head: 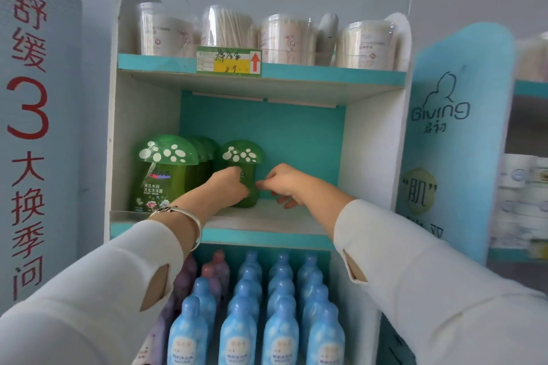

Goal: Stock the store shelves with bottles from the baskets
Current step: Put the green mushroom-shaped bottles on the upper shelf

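Middle shelf [267,218]: bottle [241,155] between fingers [235,176]

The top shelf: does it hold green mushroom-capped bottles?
No, the top shelf holds clear tubs of cotton swabs; the green mushroom-capped bottles stand on the middle shelf.

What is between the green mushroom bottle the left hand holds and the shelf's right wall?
Only the right hand, fingertips by the green mushroom bottle; past it the shelf board is bare to the right wall. Head view.
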